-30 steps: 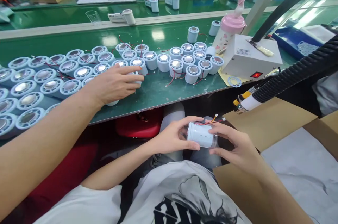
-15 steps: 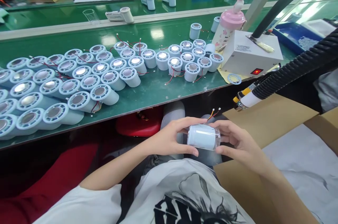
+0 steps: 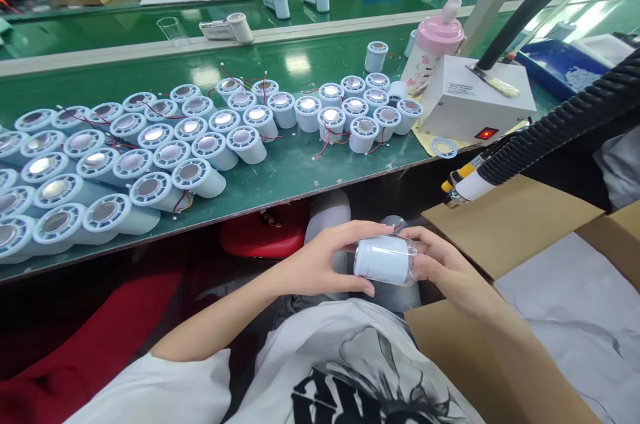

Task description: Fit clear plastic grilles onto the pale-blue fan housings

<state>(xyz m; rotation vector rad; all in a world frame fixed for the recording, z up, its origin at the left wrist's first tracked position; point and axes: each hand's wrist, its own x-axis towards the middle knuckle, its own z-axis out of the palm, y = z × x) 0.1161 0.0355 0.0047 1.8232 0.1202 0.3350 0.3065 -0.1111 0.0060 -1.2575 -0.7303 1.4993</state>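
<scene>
Over my lap I hold a pale blue cylinder lying on its side, with a clear sleeve or cap at its right end. My left hand grips its left end, thumb below and fingers above. My right hand is closed round its right end, fingers curled over it. Its wires are hidden behind my fingers. Many like cylinders with shiny metal discs on top stand or lie on the green bench in front of me.
A white box with a red lit switch sits right on the bench, a pink bottle behind it. A black corrugated hose runs from the right. An open cardboard carton lined with white paper is at my right. Other people work across the bench.
A co-worker's arm that reached over the cylinders at left a second ago is gone. My hands turned the cylinder, and its red and yellow wires went out of sight.
</scene>
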